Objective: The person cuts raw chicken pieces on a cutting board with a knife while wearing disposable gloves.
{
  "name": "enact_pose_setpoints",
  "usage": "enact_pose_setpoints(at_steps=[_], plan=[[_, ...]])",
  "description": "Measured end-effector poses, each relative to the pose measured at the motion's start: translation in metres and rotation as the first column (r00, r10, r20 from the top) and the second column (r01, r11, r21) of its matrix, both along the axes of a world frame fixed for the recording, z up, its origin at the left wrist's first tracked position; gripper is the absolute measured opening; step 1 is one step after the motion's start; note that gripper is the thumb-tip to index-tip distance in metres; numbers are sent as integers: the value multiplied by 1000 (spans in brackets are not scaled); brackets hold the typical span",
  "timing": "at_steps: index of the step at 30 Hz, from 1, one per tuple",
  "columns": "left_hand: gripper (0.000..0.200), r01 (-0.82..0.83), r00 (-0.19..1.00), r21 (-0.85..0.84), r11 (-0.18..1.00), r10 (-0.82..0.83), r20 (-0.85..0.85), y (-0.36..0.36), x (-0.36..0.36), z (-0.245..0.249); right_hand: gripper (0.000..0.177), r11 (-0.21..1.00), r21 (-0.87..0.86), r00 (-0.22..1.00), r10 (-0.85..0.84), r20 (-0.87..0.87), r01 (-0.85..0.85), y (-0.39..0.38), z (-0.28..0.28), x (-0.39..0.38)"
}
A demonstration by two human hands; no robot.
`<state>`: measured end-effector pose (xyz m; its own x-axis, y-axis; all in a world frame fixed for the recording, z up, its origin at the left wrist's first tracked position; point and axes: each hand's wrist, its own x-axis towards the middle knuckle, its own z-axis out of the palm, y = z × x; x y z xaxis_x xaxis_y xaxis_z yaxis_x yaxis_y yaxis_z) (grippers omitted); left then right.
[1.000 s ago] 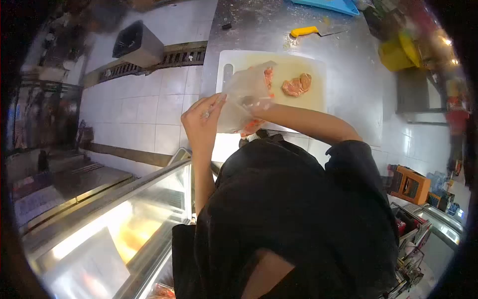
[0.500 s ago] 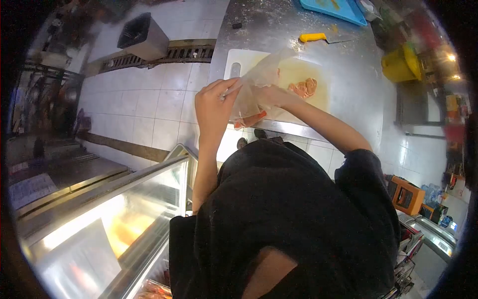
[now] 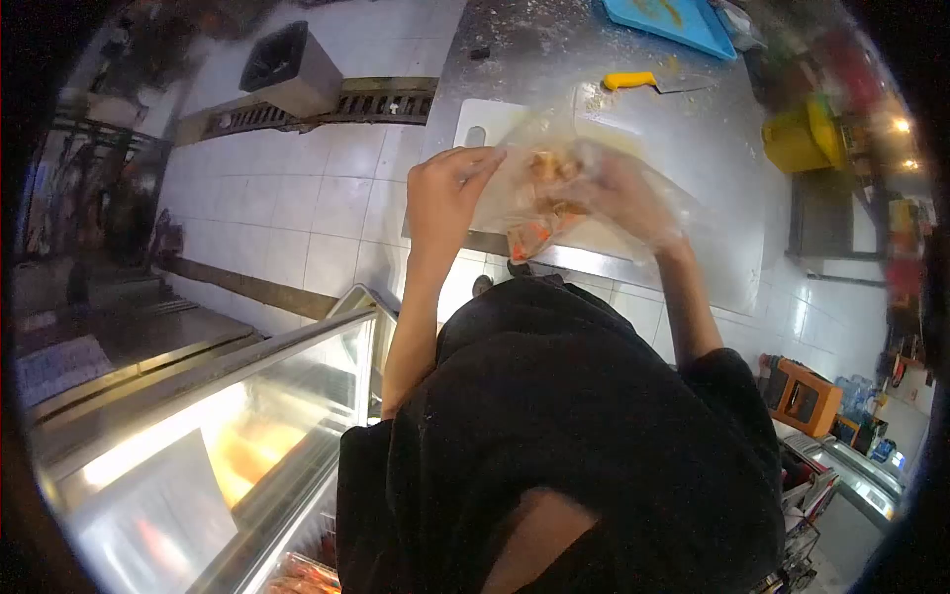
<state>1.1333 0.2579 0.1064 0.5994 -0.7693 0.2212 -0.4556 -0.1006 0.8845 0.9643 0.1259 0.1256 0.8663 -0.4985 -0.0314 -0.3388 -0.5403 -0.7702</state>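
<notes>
My left hand (image 3: 450, 188) pinches the edge of a clear plastic bag (image 3: 529, 124) over the near-left part of a white cutting board (image 3: 480, 116). Thin plastic also covers my right hand (image 3: 621, 198) as far as the wrist. The fingers of that hand are curled against a pale, pinkish piece of meat (image 3: 554, 166), seen through the plastic and blurred by motion. A bag part with orange-red print (image 3: 529, 238) hangs over the table's near edge.
Beyond the board, a yellow-handled knife (image 3: 630, 80) lies on the metal table (image 3: 722, 168). A blue tray (image 3: 673, 22) is at the far edge. A glass-topped display case (image 3: 287, 416) stands at my left, a bin (image 3: 292, 74) on the floor.
My right hand has moved right and its forearm has swung nearer to upright. The meat no longer lies at the board's right; meat shows at my right fingers within the plastic, which spreads wider.
</notes>
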Motion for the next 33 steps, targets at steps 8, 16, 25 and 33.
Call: enact_pose_setpoints(at_steps=[8,16,25,33], plan=[[16,-20,988,33,999,25,-153,7,4,6,29,915,276,906,-359,226,294,-36,-8,-66],[18,-110,991,28,994,111,-72,17,13,11,28,969,174,951,-212,226,175,-62,-87,-90],[21,-186,980,86,979,191,-53,19,11,14,26,698,-218,729,-669,145,683,-67,-156,-121],[18,-197,977,57,979,201,-72,14,6,15,26,817,-545,980,-190,55,189,-106,-179,-83]])
